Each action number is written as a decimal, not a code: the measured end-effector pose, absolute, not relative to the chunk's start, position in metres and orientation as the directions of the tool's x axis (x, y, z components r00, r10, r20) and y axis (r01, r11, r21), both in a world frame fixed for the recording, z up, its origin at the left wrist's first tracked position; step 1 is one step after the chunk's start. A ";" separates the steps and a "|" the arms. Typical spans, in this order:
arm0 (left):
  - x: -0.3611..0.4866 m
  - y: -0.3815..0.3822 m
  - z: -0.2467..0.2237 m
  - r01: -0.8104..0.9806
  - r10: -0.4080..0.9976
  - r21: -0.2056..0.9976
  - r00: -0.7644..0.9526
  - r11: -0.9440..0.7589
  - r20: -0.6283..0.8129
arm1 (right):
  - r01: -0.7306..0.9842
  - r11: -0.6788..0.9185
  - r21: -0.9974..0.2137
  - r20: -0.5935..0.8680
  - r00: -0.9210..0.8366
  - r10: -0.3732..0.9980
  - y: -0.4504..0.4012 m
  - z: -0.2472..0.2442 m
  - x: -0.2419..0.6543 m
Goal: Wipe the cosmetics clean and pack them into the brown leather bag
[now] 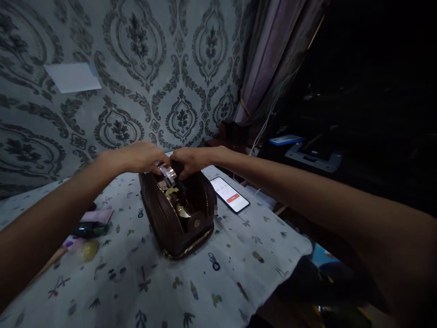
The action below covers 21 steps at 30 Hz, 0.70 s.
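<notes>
A dark brown zip bag [157,214] stands unzipped on the cloth-covered table, with gold zipper teeth round its mouth. My left hand [146,157] is closed on a shiny silver item with pinkish bands [167,173], at the far left part of the opening; its exact kind is unclear. At the far rim, my right hand [189,159] curls its fingers over the bag's edge, partly hidden inside. Several small things lie in the bag, among them a shiny gold piece [183,210] and a yellowish piece [172,193]. A round snap [197,223] shows on the near flap.
A phone with a lit screen [232,196] lies right of the bag. On the left are a pink tube [97,216], a dark bottle [90,230] and a yellow item [90,250]. Patterned wallpaper [136,45] rises behind. The table cloth's edge [290,269] drops off at right.
</notes>
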<state>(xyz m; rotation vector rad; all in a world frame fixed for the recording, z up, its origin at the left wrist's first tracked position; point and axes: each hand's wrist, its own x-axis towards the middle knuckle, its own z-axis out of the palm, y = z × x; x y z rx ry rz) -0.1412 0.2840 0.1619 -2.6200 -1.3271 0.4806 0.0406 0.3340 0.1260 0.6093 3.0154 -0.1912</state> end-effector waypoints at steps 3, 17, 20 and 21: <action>-0.132 0.285 0.155 0.740 0.799 -0.300 0.562 -0.601 -0.215 | 0.430 0.875 -0.223 -0.085 -0.902 0.422 0.321 0.128 0.050; -0.136 0.301 0.135 0.749 0.786 -0.239 0.589 -0.618 -0.186 | 0.747 0.658 -0.096 0.094 -0.651 0.753 0.274 0.100 0.046; -0.139 0.303 0.140 0.773 0.797 -0.197 0.573 -0.603 -0.189 | 0.740 0.669 -0.072 0.088 -0.663 0.743 0.267 0.114 0.054; -0.140 0.304 0.141 0.787 0.812 -0.202 0.557 -0.584 -0.175 | 0.732 0.680 -0.047 0.078 -0.676 0.733 0.264 0.118 0.056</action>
